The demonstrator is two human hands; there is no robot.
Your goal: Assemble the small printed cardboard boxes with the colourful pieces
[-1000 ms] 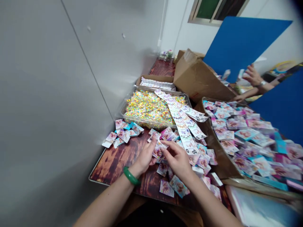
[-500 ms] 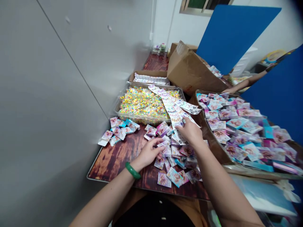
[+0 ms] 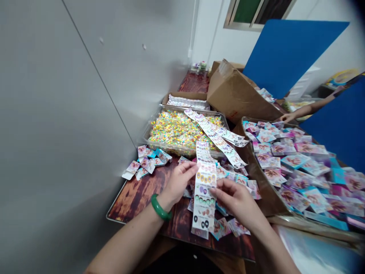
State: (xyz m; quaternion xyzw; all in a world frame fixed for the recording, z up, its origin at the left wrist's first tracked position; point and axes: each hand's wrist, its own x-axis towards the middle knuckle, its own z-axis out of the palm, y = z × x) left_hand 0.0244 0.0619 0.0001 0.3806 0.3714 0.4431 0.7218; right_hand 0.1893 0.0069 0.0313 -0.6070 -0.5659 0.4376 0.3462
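A long white sticker strip (image 3: pixel 205 201) printed with rows of coloured shapes hangs between my hands above the table. My left hand (image 3: pixel 180 179), with a green bangle at the wrist, pinches its left edge. On the right edge, the thumb and fingers of my right hand (image 3: pixel 232 196) are closed. Under the strip lies a pile of small printed boxes (image 3: pixel 228 173), partly hidden by it and my hands. More sticker strips (image 3: pixel 218 139) lie across a clear plastic tray (image 3: pixel 162 145) full of small packets with colourful beads (image 3: pixel 176 127).
A carton (image 3: pixel 258 180) heaped with small boxes stands at the right. Behind are another tilted carton (image 3: pixel 239 95) and a box of stacked strips (image 3: pixel 186 102). Several small boxes (image 3: pixel 148 163) lie by the grey wall (image 3: pixel 71 133). Another person's hand (image 3: pixel 288 117) reaches in beside a blue panel (image 3: pixel 336 129).
One sticker strip has come off the tray toward me and is now held in both hands. My left hand has closed on its edge. The camera view has shifted slightly.
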